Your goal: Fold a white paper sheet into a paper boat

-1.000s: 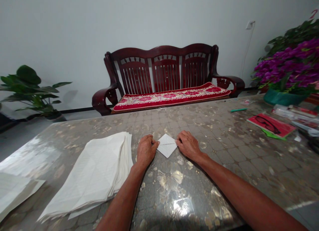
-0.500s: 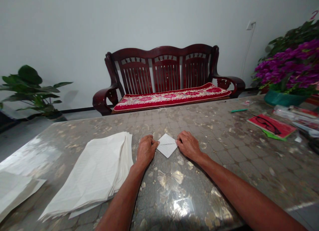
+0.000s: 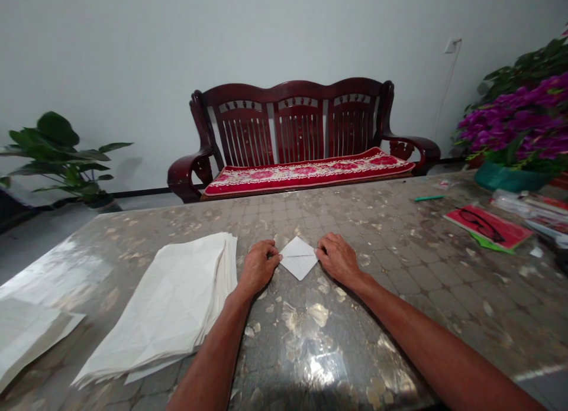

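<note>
A small folded paper square (image 3: pixel 299 267) lies on the patterned table, turned like a diamond, with a crease or slit running across its middle. My left hand (image 3: pixel 261 262) pinches its left corner between thumb and curled fingers. At the opposite corner, my right hand (image 3: pixel 337 257) grips the paper the same way, fingers bent under. Left of my left forearm rests a thick stack of white paper sheets (image 3: pixel 173 298).
More paper (image 3: pixel 31 334) lies at the table's left edge. To the right are a green pen (image 3: pixel 428 198), glasses (image 3: pixel 481 222) on a red booklet (image 3: pixel 515 233), and purple flowers in a teal pot (image 3: pixel 510 177). A wooden bench (image 3: pixel 297 91) stands behind the table.
The view has shifted slightly. Both hands stay at the folded paper's corners, and the line across its middle looks a little straighter now.
</note>
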`<state>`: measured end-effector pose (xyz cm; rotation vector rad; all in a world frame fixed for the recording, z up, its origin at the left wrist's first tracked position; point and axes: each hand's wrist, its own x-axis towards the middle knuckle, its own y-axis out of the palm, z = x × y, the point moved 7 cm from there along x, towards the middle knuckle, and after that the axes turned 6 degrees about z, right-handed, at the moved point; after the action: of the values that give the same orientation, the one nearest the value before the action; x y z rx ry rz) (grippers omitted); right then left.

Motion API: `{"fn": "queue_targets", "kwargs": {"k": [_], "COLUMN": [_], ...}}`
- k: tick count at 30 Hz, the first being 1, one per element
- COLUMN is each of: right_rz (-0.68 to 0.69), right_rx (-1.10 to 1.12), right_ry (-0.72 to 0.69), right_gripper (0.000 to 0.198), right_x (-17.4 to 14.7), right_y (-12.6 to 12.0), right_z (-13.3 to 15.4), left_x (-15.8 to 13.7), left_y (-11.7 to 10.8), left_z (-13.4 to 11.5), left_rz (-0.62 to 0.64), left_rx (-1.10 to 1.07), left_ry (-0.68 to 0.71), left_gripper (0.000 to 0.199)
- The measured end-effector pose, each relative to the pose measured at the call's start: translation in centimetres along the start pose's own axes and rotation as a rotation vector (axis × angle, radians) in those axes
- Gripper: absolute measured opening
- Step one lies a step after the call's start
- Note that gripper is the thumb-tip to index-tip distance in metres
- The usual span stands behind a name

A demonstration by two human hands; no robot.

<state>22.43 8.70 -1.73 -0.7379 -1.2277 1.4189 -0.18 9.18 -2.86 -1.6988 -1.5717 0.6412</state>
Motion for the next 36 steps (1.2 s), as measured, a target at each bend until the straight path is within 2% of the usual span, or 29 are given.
{"fn": "queue_targets", "kwargs": {"k": [13,22,27,36], "right_rz": [-0.012,0.015,0.018,0.007], "right_rx": [0.009,0.008,0.017,-0.006], "right_ry": [0.002,0.010,0.012,0.018], "right_gripper": [0.012,0.012,0.011,0.011], "right_x": [0.06,-0.05,0.02,0.00], "right_y": [-0.02,-0.38,-0.32,-0.19], "right_z": [-0.01,0.23,0.20,0.08], "left_x": [0.47,0.71,0.72,0.61], "left_y": [-0.46,-0.26,-0.53,-0.41], "left_z": [-0.21,-0.14,-0.64,-0.68], "left_rz": [0.081,0.101,0.099,0.090], "left_rx": [-0.042,0.012,0.059,0.070], "left_ry": [0.061,-0.072,-0.079,-0.078], "left_gripper": [0.008,0.011,0.020,0.017]}}
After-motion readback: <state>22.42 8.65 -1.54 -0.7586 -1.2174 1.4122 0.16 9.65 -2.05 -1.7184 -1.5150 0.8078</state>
